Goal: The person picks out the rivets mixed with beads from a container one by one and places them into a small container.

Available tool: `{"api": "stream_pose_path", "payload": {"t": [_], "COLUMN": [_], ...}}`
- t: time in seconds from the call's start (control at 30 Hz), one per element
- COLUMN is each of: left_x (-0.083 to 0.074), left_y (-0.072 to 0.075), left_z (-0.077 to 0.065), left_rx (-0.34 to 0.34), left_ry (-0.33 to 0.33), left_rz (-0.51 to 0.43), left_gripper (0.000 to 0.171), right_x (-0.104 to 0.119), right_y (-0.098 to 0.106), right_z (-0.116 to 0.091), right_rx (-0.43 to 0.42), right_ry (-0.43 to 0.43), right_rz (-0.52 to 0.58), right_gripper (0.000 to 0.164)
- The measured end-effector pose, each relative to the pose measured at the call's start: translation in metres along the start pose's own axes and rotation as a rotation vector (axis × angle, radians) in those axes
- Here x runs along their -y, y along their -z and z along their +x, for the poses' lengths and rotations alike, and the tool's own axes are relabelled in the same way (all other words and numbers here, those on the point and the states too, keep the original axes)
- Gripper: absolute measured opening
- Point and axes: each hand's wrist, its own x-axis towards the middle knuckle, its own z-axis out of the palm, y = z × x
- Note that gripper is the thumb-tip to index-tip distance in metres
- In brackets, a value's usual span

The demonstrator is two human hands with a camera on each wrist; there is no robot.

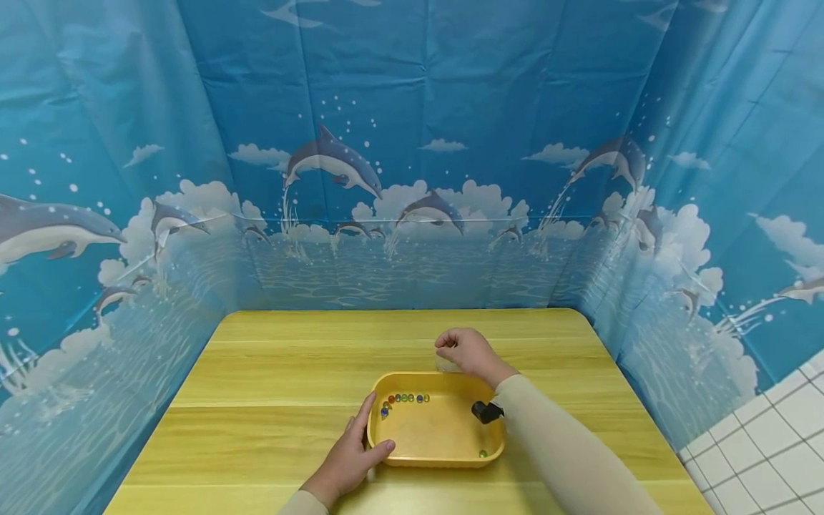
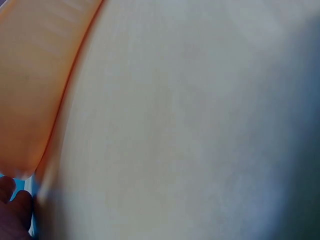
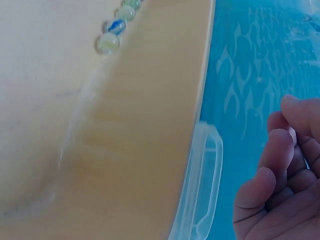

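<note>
A yellow plastic tray [image 1: 444,458] stands on the table. My left hand [image 1: 347,458] holds its near left corner, thumb over the rim and fingers along the outer left wall. Inside, several glass marbles [image 1: 410,398] line the far wall and turn down the left side. A lone green marble [image 1: 483,453] lies in the near right corner. Beyond the far rim, my right hand [image 1: 473,352] hovers over a clear plastic container [image 3: 205,185]. Its thumb and forefinger come together with the other fingers bent; anything pinched between them is hidden.
The wood-grain table [image 1: 270,429] extends around the tray. Blue dolphin-print curtains [image 1: 412,272] hang along its back and sides. White tiles [image 1: 766,443] show at the right. A black wrist camera [image 1: 487,412] on the right sleeve juts over the tray.
</note>
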Motion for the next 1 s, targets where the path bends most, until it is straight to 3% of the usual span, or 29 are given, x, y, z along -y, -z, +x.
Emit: {"api": "stream_pose_path", "payload": {"t": [0.57,1.0], "left_x": [0.002,0.003], "left_y": [0.001,0.0], "left_z": [0.001,0.001], "left_rx": [0.013,-0.003], "left_ry": [-0.006,0.007], "left_rz": [0.003,0.002], "left_gripper": [0.094,0.095], "right_x": [-0.017,-0.025], "right_y": [0.02,0.022], "right_z": [0.002,0.003], "right_rx": [-0.025,-0.034], "right_ry": [-0.05,-0.087], "right_rz": [-0.025,-0.01], "right_gripper": [0.02,0.024]}}
